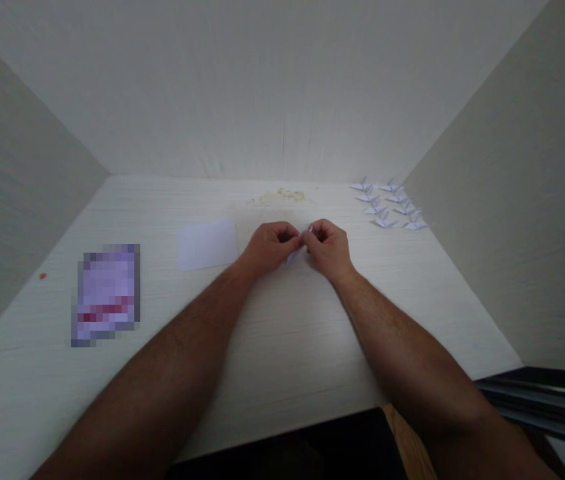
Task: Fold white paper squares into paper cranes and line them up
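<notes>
Both of my hands meet at the middle of the white table [272,333]. My left hand [268,247] and my right hand [328,248] are closed in a pinch on a small folded piece of white paper [296,255], which shows between the fingers and is mostly hidden by them. A flat sheet of white paper [207,244] lies just left of my left hand, apart from it.
Several small folded paper cranes [390,203] stand in rows at the back right corner. A blurred purple and red packet [107,293] lies at the left. A brownish stain [282,195] marks the table's back. Pale walls close in three sides.
</notes>
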Motion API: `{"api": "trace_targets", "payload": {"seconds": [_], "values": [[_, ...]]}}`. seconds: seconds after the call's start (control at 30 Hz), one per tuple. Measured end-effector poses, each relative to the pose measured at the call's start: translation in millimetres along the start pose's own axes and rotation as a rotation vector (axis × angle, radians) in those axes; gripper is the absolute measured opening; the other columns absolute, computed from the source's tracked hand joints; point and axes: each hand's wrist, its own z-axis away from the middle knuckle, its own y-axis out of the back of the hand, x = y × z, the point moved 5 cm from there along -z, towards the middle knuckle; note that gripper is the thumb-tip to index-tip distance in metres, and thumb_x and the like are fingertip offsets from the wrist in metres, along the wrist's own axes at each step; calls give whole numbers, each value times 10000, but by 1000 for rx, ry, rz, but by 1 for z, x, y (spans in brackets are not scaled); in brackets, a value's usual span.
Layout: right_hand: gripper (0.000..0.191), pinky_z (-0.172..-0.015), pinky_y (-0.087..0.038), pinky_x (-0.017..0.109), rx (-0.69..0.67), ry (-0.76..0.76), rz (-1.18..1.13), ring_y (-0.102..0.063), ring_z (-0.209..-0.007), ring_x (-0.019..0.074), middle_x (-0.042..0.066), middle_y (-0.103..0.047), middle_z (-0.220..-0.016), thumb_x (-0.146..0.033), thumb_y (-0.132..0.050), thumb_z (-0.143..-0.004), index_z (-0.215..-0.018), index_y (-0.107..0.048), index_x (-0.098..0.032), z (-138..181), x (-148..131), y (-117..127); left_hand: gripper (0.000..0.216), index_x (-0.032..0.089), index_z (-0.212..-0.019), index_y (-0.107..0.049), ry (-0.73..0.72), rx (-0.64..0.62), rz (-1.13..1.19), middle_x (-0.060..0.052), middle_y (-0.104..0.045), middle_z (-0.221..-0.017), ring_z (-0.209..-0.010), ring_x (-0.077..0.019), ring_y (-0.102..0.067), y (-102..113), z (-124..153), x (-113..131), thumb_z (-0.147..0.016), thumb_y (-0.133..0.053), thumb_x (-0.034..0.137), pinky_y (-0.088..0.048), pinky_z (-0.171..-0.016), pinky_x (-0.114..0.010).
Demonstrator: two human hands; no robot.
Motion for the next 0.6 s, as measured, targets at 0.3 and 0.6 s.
{"api": "trace_targets", "payload": {"seconds": [0.3,0.6], "values": [[152,-536,-376,260,-30,-33,-44,-481,-551,106,-43,-558,-588,-337,-675,-716,-687,-591,-213,-2,2,-1,286,158,-685,-648,-19,-5,-11,9,-564,-588,-558,-98,-446,1,0,2,-750,-685,434,-336,-508,-220],[197,-514,-331,255,63,11,-1,-427,-527,102,-54,-510,-533,-319,-682,-703,-602,-547,-217,0,2,5,307,167,-643,-593,7,-23,9,34,-501,-543,-520,-82,-394,-2,2,2,-738,-704,437,-306,-484,-212]]}}
